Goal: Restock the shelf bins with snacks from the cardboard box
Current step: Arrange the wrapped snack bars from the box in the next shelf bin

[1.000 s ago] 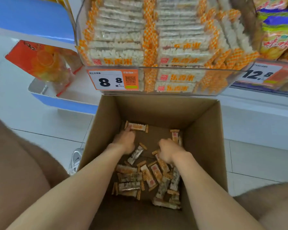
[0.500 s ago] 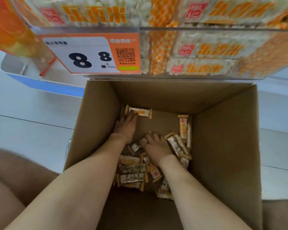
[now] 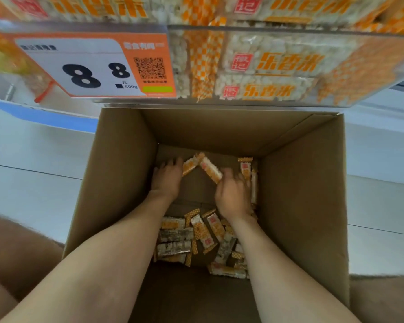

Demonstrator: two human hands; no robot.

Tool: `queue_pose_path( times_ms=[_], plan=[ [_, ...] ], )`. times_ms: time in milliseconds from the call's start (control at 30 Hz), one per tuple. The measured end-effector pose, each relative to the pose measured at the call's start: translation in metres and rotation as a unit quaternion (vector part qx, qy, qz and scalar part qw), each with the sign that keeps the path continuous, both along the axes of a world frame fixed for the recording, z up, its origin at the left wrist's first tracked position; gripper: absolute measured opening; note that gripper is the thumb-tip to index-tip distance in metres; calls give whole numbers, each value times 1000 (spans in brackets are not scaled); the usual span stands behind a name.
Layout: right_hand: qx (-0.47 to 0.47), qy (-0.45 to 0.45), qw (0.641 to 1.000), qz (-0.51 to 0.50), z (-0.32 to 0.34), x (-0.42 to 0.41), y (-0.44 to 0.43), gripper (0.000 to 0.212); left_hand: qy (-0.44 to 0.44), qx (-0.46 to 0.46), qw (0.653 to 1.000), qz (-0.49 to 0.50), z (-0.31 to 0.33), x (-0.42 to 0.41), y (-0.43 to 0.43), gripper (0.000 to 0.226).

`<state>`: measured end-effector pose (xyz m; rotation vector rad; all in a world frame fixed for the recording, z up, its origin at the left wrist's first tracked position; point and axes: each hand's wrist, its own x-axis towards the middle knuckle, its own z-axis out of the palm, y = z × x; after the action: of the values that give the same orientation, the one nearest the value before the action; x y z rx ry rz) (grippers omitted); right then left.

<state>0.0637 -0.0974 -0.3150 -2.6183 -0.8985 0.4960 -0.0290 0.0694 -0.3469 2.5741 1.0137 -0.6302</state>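
An open cardboard box [image 3: 301,194] sits on the floor under a clear shelf bin [image 3: 380,64] packed with orange-and-white snack bars. Both my arms reach to the box bottom. My left hand [image 3: 167,177] lies at the back left with fairly straight fingers, its thumb side against a tilted snack bar [image 3: 189,166]. My right hand [image 3: 232,197], blurred by motion, has curled fingers pinching the near end of a second snack bar [image 3: 211,170]. Several loose bars [image 3: 203,231] lie in a heap nearer to me, between my forearms.
A price tag [image 3: 91,68] reading 8.8 hangs on the bin's front at the left. More bars [image 3: 245,169] stand against the box's right wall. Light floor tiles [image 3: 33,183] lie on both sides of the box, and my knees frame the bottom corners.
My right hand has moved toward the back of the box and taken a bar by its end. The bar by my left hand has turned on a slant. The camera has dropped closer.
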Motion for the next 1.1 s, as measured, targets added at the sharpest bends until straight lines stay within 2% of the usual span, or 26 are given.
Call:
queue_pose_path(
  times_ms=[100, 200, 267, 300, 333, 400, 467, 567, 633, 733, 867, 967, 1100],
  plan=[
    [103, 69, 985, -119, 10, 4, 1, 31, -94, -102, 982, 124, 6, 0, -10, 45],
    [144, 146, 964, -172, 17, 14, 1, 37, -203, -232, 905, 295, 29, 5, -17, 3],
    [175, 200, 941, -211, 23, 21, -2, 33, -248, -282, 847, 377, 43, 5, -18, 21],
    [178, 212, 935, -223, 27, 24, -3, 30, -259, -302, 824, 404, 50, 5, -17, 21],
    [178, 218, 931, -231, 32, 26, -5, 28, -271, -317, 806, 420, 56, 3, -18, 19],
    [183, 246, 920, -243, 42, 28, -6, 27, -287, -341, 792, 417, 70, -1, -18, 22],
    [179, 279, 912, -240, 55, 27, -8, 27, -285, -345, 816, 365, 88, -7, -18, 22],
    [154, 288, 922, -209, 76, 24, -12, 29, -264, -307, 884, 233, 127, -17, -16, 16],
    [143, 279, 929, -198, 95, 24, -12, 29, -264, -280, 908, 165, 158, -23, -18, 34],
    [166, 271, 930, -185, 133, 23, -15, 35, -278, -266, 920, 69, 206, -33, -20, 70],
    [228, 271, 927, -125, 180, 12, -21, 35, -286, -251, 924, -43, 260, -45, -15, 98],
    [260, 267, 927, -49, 207, -2, -23, 25, -300, -258, 916, -66, 296, -54, -15, 100],
    [306, 271, 912, 24, 243, -24, -24, 23, -309, -220, 921, -85, 334, -70, -9, 81]
  ],
)
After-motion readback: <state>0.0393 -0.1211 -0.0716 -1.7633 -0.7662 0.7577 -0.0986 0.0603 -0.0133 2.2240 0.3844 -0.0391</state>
